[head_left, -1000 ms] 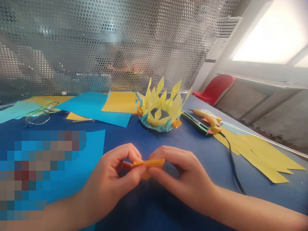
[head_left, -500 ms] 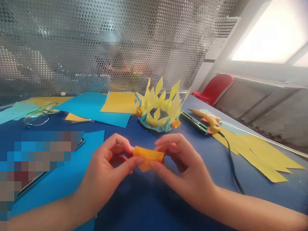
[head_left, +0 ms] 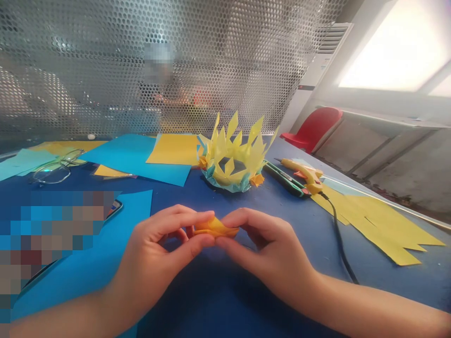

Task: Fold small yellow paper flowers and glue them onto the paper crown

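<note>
Between my two hands is a small folded piece of orange-yellow paper, held just above the blue table. My left hand pinches its left side, index finger over the top and thumb at the lower edge. On the right side, my right hand grips it the same way, with thumb tip close to the left thumb. Some of the paper is hidden under the fingers. Beyond my hands stands a yellow paper crown with pointed diamond tips, a light-blue leafy base and small orange paper flowers.
Right of the crown lie a green utility knife and a yellow glue gun with a black cord, beside cut yellow paper. At left are blue sheets, glasses and a blurred-out device. A perforated metal screen stands behind.
The folded paper has tipped, so its flat front flap no longer faces me and a narrow edge shows. My left index finger has come over its top; both hands have closed in on it.
</note>
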Motion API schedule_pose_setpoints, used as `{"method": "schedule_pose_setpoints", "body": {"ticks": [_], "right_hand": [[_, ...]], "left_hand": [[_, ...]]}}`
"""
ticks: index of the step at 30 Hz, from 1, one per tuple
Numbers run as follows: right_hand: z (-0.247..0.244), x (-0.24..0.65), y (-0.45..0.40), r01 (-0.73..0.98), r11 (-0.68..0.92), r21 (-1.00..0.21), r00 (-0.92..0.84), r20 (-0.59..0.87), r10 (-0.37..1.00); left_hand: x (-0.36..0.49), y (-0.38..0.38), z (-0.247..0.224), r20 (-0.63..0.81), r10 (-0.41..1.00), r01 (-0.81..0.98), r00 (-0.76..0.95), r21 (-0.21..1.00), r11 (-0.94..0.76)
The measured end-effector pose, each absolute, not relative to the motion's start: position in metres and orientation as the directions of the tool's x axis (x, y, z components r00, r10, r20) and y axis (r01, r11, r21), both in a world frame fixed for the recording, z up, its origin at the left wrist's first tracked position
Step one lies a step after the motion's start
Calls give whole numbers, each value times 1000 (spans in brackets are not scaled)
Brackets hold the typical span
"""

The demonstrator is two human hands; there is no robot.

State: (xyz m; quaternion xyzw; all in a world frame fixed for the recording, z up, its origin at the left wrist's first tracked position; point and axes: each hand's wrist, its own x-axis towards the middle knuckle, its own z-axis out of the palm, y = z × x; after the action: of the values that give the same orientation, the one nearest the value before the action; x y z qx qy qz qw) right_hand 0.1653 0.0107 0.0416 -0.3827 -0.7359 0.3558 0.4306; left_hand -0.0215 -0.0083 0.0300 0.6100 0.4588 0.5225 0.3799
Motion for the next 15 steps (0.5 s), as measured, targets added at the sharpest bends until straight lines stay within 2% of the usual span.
{"method": "schedule_pose_setpoints", "body": {"ticks": [6,15], "right_hand": [[42,166,10,248,503,-828,-323,419,848],[38,168,11,241,507,-827,-314,428,847]], "left_hand": [[-20,-5,32,252,967,121,36,959,-255],[-22,-8,30,245,965,260,88,930,-260]]}}
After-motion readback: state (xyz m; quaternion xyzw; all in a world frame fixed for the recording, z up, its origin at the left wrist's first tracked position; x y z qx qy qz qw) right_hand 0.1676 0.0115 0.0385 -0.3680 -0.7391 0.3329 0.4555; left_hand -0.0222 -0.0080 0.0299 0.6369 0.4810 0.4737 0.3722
